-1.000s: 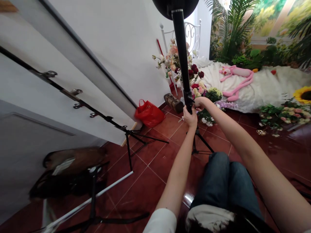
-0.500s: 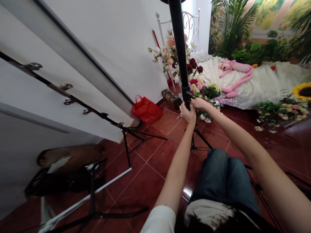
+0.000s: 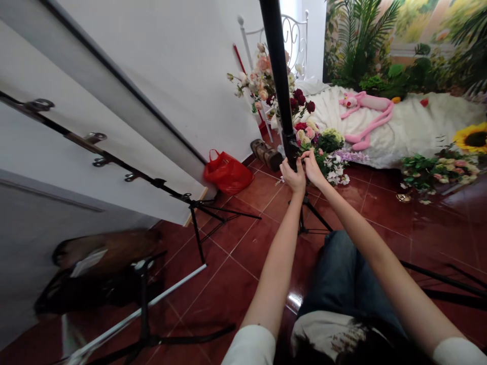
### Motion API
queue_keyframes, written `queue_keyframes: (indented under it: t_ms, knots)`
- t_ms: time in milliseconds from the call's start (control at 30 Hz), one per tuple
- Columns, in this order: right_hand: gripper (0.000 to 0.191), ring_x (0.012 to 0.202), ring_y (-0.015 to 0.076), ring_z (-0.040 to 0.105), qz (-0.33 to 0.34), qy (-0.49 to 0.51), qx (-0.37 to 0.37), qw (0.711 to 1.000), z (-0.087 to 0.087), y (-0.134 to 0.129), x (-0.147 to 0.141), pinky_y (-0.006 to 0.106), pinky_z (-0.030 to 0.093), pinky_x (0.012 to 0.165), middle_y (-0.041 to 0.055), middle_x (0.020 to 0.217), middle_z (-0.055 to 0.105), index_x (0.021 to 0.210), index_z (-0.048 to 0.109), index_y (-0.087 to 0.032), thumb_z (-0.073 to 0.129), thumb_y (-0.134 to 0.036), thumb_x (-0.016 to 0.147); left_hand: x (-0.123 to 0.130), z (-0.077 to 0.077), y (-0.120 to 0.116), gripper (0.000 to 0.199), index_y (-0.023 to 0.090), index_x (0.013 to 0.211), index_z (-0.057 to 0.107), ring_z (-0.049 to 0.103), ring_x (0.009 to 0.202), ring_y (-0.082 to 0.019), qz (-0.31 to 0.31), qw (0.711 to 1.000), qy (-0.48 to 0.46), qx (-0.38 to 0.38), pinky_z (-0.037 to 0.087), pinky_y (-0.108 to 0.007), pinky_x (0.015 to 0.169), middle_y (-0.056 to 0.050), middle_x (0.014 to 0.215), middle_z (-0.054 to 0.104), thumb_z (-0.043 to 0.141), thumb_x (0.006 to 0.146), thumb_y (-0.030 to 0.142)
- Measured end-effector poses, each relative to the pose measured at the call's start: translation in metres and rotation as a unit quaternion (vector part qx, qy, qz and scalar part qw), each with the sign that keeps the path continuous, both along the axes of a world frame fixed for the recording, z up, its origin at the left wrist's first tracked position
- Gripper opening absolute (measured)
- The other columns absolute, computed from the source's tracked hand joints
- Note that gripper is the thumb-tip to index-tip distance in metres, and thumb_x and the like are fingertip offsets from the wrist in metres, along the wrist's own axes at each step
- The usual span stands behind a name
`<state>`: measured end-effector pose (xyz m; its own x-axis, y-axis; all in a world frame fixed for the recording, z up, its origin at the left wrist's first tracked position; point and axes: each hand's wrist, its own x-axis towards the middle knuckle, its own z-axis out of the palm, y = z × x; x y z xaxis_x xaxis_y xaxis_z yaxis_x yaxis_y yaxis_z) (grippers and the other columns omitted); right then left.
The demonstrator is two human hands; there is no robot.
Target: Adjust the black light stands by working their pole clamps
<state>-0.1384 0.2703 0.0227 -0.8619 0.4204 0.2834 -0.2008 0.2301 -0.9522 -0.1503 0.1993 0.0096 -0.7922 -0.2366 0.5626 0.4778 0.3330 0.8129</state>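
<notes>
The left hand [image 3: 292, 178] and the right hand [image 3: 312, 170] were both up at the lower part of a black stand pole [image 3: 279, 71], which rose upright from a tripod base [image 3: 305, 220]. The left fingers [image 3: 292, 172] were curled in against the pole from below, with the palm turned toward it, so the hand was partly closed and gripping. The right fingers [image 3: 304, 157] were bunched and pinching at the pole's side, just above the left hand. The hands were almost touching, and exactly how the fingertips sat on the pole was too small to tell.

Just beyond the pole stood a cluster of artificial flowers [image 3: 329, 144], and a brown wooden object [image 3: 267, 156] lay close to its left. Further left of the pole sat a red plastic bag [image 3: 227, 173]. To the right of the pole, well apart, a pink plush toy [image 3: 365, 114] lay on a white fur blanket [image 3: 395, 132], with a sunflower [image 3: 473, 138] further along. The person's jeans-covered knees [image 3: 342, 274] showed below the pole, on a red tile floor [image 3: 243, 243].
</notes>
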Motion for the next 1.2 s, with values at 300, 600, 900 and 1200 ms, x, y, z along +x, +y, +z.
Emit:
queue_keyframes:
  t_ms: [300, 600, 900, 1200]
  knots:
    - [0.017, 0.078, 0.0125, 0.052, -0.068, 0.043, -0.192, 0.978, 0.005, -0.020, 0.006, 0.024, 0.047, 0.077, -0.0017, 0.089, 0.047, 0.096, 0.032, -0.026, 0.043, -0.021, 0.084, 0.003, 0.003, -0.002, 0.062, 0.014, 0.108, 0.062, 0.063, 0.105, -0.024, -0.010, 1.000, -0.007, 0.000, 0.048, -0.036, 0.095, -0.016, 0.102, 0.067, 0.036, 0.093, 0.069]
    - [0.019, 0.064, 0.0115, 0.051, -0.055, -0.002, -0.219, 0.974, 0.042, -0.010, 0.001, 0.022, 0.047, 0.074, -0.0074, 0.064, 0.043, 0.092, 0.040, -0.025, 0.044, -0.011, 0.079, 0.002, 0.000, -0.003, 0.064, 0.013, 0.112, 0.061, 0.063, 0.107, -0.024, -0.026, 1.000, -0.010, -0.007, 0.048, -0.035, 0.096, -0.016, 0.105, 0.067, 0.035, 0.094, 0.069]
    - [0.035, 0.114, 0.0224, 0.061, 0.072, -0.032, 0.180, 0.980, 0.083, 0.016, 0.039, 0.038, 0.050, 0.100, 0.0082, 0.118, 0.064, 0.115, 0.053, -0.024, 0.061, -0.032, 0.082, 0.000, -0.003, -0.002, 0.049, 0.013, 0.112, 0.061, 0.064, 0.109, -0.025, -0.012, 1.000, -0.016, -0.008, 0.048, -0.037, 0.098, -0.017, 0.107, 0.067, 0.043, 0.096, 0.056]
    - [0.028, 0.114, 0.0289, 0.060, -0.030, -0.082, 0.233, 0.969, 0.074, -0.047, 0.031, 0.047, 0.040, 0.107, 0.0136, 0.102, 0.068, 0.094, 0.060, -0.020, 0.055, -0.047, 0.093, -0.008, -0.006, -0.003, 0.033, 0.008, 0.124, 0.054, 0.065, 0.115, -0.024, -0.014, 0.998, -0.061, -0.032, 0.049, -0.033, 0.098, -0.021, 0.116, 0.067, 0.047, 0.095, 0.023]
